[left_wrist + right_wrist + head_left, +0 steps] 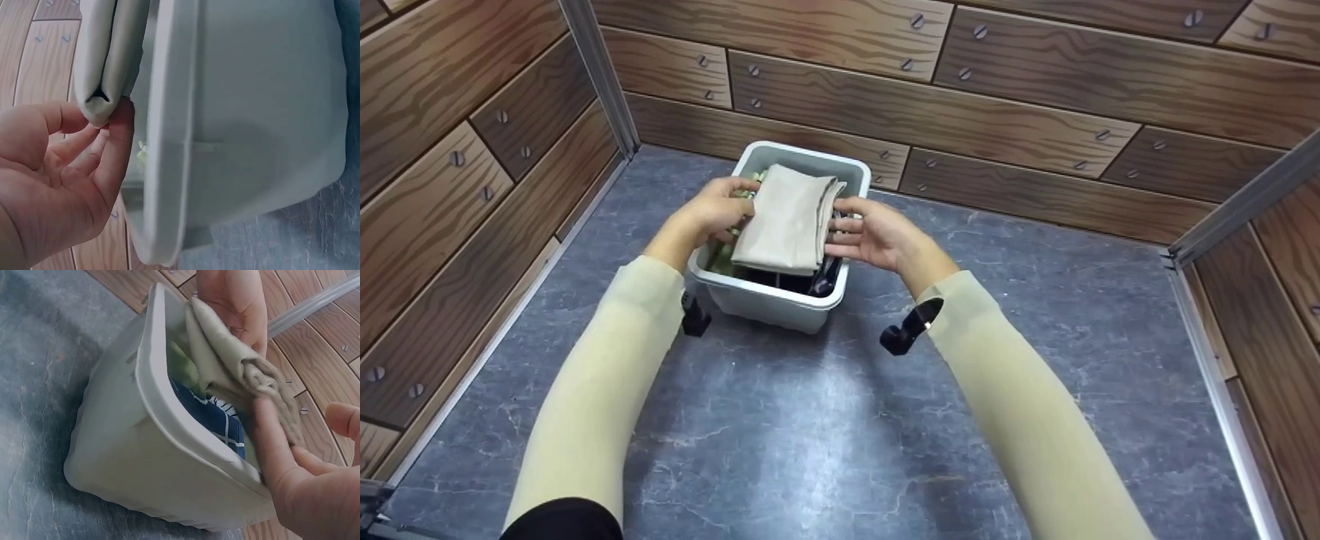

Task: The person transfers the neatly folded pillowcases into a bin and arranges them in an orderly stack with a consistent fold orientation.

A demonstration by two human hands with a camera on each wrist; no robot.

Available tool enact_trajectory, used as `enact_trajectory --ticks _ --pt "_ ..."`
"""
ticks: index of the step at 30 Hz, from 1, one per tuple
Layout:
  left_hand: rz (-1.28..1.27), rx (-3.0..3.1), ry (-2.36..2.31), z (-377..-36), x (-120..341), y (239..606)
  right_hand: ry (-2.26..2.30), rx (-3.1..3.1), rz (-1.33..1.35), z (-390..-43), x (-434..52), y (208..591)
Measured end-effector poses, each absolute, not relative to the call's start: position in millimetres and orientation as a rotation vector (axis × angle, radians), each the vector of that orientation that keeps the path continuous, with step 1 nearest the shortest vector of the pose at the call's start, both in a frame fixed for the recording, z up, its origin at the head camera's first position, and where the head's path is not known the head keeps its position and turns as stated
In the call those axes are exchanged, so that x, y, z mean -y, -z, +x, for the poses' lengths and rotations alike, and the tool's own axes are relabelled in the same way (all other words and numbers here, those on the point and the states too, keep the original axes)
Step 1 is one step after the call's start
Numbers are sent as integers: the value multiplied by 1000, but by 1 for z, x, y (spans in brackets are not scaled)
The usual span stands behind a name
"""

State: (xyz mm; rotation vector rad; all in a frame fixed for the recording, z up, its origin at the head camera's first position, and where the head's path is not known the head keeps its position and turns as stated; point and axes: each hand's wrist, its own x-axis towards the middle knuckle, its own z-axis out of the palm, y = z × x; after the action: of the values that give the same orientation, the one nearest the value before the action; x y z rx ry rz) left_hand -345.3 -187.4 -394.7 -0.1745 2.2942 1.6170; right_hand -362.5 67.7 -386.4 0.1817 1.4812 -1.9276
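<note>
A folded beige cloth [787, 217] lies over the mouth of a pale grey plastic bin [769, 304]. My left hand [716, 210] pinches the cloth's left edge; the left wrist view shows the folded end [98, 107] between thumb and fingers. On the other side, my right hand [877, 234] touches the cloth's layered edge with extended fingers, its thumb apart from the cloth in the right wrist view. Under the cloth, the bin holds a dark blue fabric with white lines [211, 416] and something green [183, 365]. Most of the contents are hidden.
The bin stands on a grey-blue marbled floor [780, 420], close to the back wood-patterned wall [1020, 120]. Similar panels rise at left and right, with metal strips along the edges. A small black camera [900, 337] sticks out from the right wrist.
</note>
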Motion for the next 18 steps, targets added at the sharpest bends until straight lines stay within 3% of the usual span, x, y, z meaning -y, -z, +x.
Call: enact_trajectory --ticks 12,18 --pt "1 -2571 -1383 -338 178 389 2014 -1446 52 -351 -88 374" --pt "202 -2774 -1483 -317 175 392 1978 -1577 -38 -336 -119 380"
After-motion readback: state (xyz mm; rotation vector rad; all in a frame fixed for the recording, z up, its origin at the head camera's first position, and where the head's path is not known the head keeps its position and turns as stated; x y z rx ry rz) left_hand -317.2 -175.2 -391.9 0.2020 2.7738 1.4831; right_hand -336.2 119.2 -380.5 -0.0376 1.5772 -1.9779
